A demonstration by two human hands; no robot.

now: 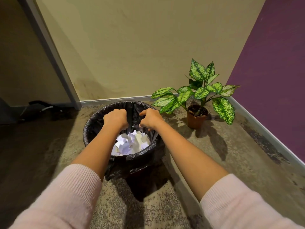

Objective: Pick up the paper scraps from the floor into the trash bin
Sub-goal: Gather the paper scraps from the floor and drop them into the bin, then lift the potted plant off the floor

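Hovering side by side over the trash bin [90,128], the left hand [115,119] and right hand [150,120] point curled fingers downward; whether either grips anything cannot be told. White paper scraps [132,143] lie heaped inside the bin, directly beneath both hands.

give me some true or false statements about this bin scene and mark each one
1. The left hand and right hand are both over the trash bin. True.
2. The trash bin is empty. False: paper scraps lie inside it.
3. A potted plant stands on the floor to the right of the bin. True.
4. The bin has a white liner. False: the liner is black.
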